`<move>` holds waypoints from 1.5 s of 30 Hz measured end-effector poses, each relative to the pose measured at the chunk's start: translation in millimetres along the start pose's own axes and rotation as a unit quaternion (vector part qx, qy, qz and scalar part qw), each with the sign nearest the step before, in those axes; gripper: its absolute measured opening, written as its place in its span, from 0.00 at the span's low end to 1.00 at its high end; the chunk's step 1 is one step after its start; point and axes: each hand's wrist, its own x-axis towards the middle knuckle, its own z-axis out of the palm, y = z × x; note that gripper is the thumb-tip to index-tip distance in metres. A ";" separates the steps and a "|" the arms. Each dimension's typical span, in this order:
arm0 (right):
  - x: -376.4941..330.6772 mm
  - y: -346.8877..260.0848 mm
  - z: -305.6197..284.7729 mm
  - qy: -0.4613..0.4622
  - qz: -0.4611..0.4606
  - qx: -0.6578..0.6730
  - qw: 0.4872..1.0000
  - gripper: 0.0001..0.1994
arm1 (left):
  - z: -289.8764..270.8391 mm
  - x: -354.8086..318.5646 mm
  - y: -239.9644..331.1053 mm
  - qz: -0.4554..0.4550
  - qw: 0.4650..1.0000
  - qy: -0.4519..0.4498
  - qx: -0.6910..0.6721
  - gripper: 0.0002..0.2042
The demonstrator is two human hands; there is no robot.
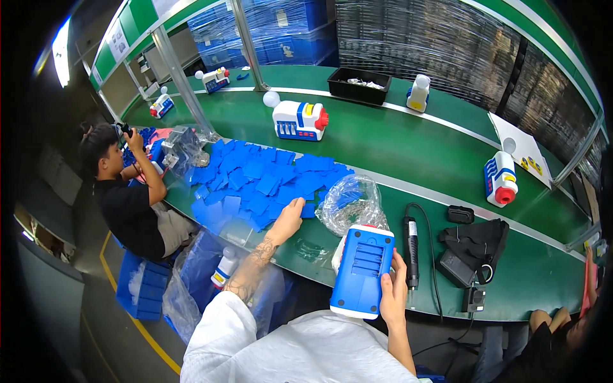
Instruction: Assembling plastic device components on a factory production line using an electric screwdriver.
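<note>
My right hand grips the right side of a white-and-blue plastic toy, held at the table's near edge in front of my body. The toy's blue underside faces up, showing a battery compartment with no cover on it and dark round feet at the corners. My left hand reaches to the near right edge of a pile of flat blue plastic pieces. Its fingers are closed in a pinch; what lies between them is too small to make out. Beyond the toy sits a clear plastic bag of small metal parts.
An electric screwdriver with a cable lies right of the toy, near a black pouch. Finished-looking toys stand on the green belt. A co-worker sits at left; blue bins stand below the table.
</note>
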 end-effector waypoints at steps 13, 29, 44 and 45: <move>0.7 -1.3 0.7 0.009 0.010 0.020 1.000 0.24 | -81.3 18.3 116.7 0.060 0.939 0.098 -0.325 0.13; 0.9 3.8 2.2 0.020 -0.001 0.031 0.999 0.23 | -86.0 21.9 197.8 0.166 0.929 -0.224 -0.243 0.15; 4.2 6.2 6.0 0.023 -0.002 0.033 0.999 0.23 | -69.5 7.6 195.6 0.113 0.962 -0.122 -0.218 0.16; 3.7 6.5 6.2 0.024 -0.003 0.038 0.999 0.23 | -69.6 7.4 195.3 0.112 0.962 -0.121 -0.218 0.16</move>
